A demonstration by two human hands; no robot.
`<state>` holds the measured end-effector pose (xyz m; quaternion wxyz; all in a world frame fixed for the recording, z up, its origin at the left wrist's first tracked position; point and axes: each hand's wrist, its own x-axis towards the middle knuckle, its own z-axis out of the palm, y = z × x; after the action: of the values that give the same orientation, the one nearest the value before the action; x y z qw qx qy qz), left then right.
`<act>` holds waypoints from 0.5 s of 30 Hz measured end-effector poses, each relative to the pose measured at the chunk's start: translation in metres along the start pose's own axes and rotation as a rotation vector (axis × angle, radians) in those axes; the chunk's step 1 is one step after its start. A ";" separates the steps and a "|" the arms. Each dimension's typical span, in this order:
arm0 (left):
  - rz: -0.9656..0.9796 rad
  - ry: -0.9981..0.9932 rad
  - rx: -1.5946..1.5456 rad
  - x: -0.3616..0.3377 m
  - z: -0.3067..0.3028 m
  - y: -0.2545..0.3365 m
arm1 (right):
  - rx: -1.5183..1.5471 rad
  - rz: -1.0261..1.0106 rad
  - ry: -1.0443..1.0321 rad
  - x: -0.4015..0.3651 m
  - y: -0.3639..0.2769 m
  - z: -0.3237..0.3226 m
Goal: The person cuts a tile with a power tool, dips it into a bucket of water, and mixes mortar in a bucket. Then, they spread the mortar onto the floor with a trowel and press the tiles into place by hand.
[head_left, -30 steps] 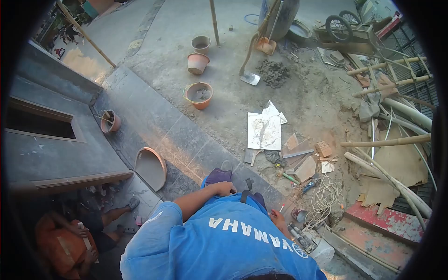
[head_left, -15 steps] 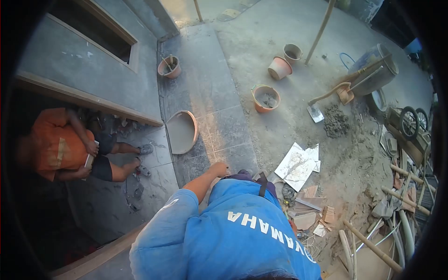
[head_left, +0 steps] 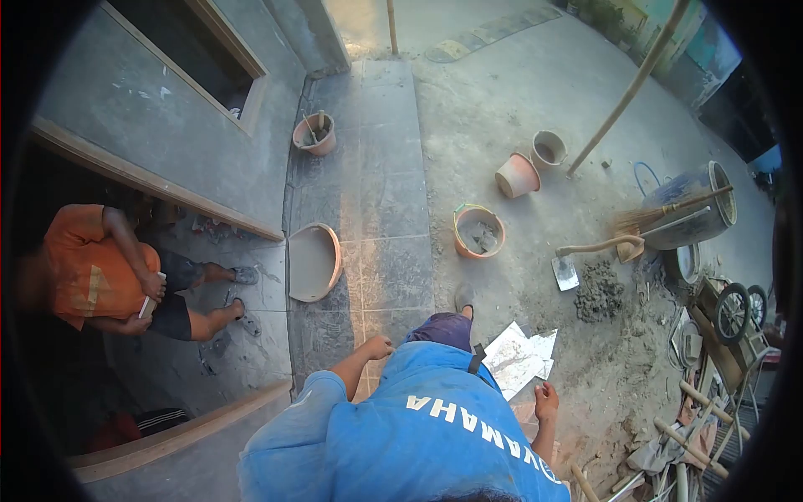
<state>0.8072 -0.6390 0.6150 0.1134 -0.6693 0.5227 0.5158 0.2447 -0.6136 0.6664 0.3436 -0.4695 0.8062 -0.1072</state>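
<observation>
My left hand (head_left: 378, 347) hangs beside my hip above the dark floor tiles (head_left: 393, 276), its fingers curled in, with nothing visible in it. My right hand (head_left: 546, 400) is out at my other side, fingers loosely apart and nothing between them. Nearest to it are the broken white tiles (head_left: 514, 358) on the ground. Ahead of my left hand, a large round tub (head_left: 336, 259) of grey slurry stands on the tiles by the doorway. An orange bucket (head_left: 479, 232) with grey mortar in it is in front of me.
A person in an orange shirt (head_left: 100, 259) stands in the doorway, holding a flat white thing. Two buckets (head_left: 518, 177) and a bamboo pole (head_left: 627, 88) are farther ahead. To the right are a hoe (head_left: 565, 272), a mortar heap (head_left: 600, 293), a drum (head_left: 690, 209), a cart (head_left: 723, 322) and scrap poles.
My body has advanced, and one foot now shows in front. My right hand has come into view at my side. The left hand has moved slightly back and left.
</observation>
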 end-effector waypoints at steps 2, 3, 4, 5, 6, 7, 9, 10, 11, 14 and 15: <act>0.099 0.096 -0.032 0.049 -0.023 0.020 | 0.076 -0.013 -0.022 0.072 0.009 0.017; 0.083 0.159 -0.079 0.075 -0.043 0.028 | 0.151 0.008 -0.045 0.105 0.014 0.026; 0.059 0.206 -0.144 0.093 -0.052 0.041 | 0.091 0.039 -0.100 0.135 0.021 0.031; 0.029 0.249 -0.313 0.095 -0.074 0.069 | 0.102 0.116 -0.198 0.139 -0.031 0.011; -0.004 0.305 -0.469 0.081 -0.112 0.103 | 0.043 0.015 -0.231 0.163 -0.032 0.009; -0.015 0.330 -0.486 0.069 -0.141 0.127 | -0.001 -0.097 -0.259 0.201 -0.026 0.015; 0.239 0.356 -0.797 0.045 -0.183 0.158 | -0.032 -0.001 -0.258 0.248 -0.055 0.005; 0.231 0.375 -0.808 0.037 -0.195 0.159 | -0.003 0.038 -0.270 0.263 -0.083 -0.002; 0.223 0.426 -0.819 0.031 -0.205 0.158 | -0.011 0.019 -0.280 0.276 -0.113 -0.008; 0.111 0.578 -0.838 0.013 -0.209 0.129 | -0.083 0.157 -0.363 0.292 -0.210 -0.017; 0.022 0.668 -0.830 0.004 -0.207 0.112 | -0.096 0.147 -0.372 0.312 -0.220 -0.007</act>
<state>0.8339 -0.8324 0.7470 -0.3388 -0.7802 0.2892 0.4391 0.2899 -0.9923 0.6391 0.4707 -0.4369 0.7651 0.0454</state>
